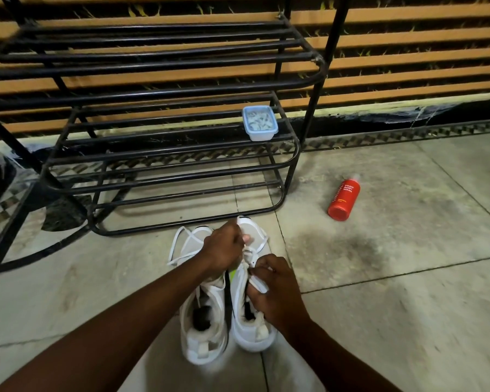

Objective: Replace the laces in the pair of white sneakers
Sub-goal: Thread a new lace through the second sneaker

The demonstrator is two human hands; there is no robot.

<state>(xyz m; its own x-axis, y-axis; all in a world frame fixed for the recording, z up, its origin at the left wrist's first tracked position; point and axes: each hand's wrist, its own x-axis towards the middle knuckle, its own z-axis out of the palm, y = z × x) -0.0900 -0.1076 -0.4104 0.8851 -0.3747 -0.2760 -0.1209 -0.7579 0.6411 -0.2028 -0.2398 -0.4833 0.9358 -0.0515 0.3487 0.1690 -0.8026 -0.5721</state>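
Head view: two white sneakers sit side by side on the floor (pixel 408 250), just in front of the person, heels toward the person, toes pointing away at the rack (pixel 164 176). Long axes run near-far, roughly parallel, inner sides touching or nearly so. Work is on the right sneaker (pixel 252 332); the left sneaker (pixel 201 343) is untouched for now, with a loose white loop draped over its toe end. Left hand (pixel 224 247) reaches across over the forefoot zone, fingers curled tight, gripping the lace (pixel 262 243) near the far eyelets; the exact hold is hidden under the knuckles. Right hand (pixel 277 290) is on the near side of that, over the throat of the right sneaker, fingertips pinching the lace at the eyelet row. So the eyelet being worked lies between the two hands, along the shoe's long axis: left hand is beyond it, right hand nearer the heel. Right hand is closer to that eyelet. Judgement: mid-threading on the right sneaker, upper eyelets near the collar look unlaced; the next pull likely goes across the axis, then steps toward the heel. Risk: the lace snagging on the loose loop beside it. Bottle (pixel 344 199) lies on its side well off to the right; tub (pixel 260 123) sits on the rack.
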